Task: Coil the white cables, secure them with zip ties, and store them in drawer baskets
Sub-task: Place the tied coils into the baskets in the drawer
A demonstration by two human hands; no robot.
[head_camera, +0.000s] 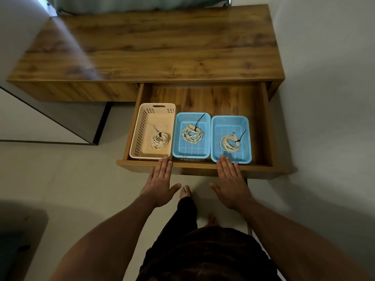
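- The left hand (160, 179) is flat, fingers straight and pressed together, thumb out to the side. Its fingertips lie at the top edge of the drawer front (194, 166), by the near corner of the beige basket (136, 136).
- The right hand (231, 181) is held the same way, fingertips reaching over that edge to the near rim of the right blue basket (249, 138). Whether they touch the rim or hover above it, I cannot tell.
- Neither hand holds anything.
- The drawer (265, 118) stands pulled well out of the desk (162, 47). Three baskets sit side by side along its front, with the middle blue basket (175, 136) between the other two.
- Each basket holds one coiled white cable: the left coil (160, 139), the middle coil (192, 133) and the right coil (230, 142). Each is bound with a black zip tie.
- Coiling, tying and storing look done, so the step in hand is most likely pushing the drawer shut.
- It would go best with the palms on the face of the front board. Fingers hooked over the top edge could get pinched under the desk.
- Both hands should press evenly so the drawer runs straight, and slowly so the light baskets do not slide back.
- The middle tie's tail (199, 118) sticks up and may catch, so it is worth laying flat first.
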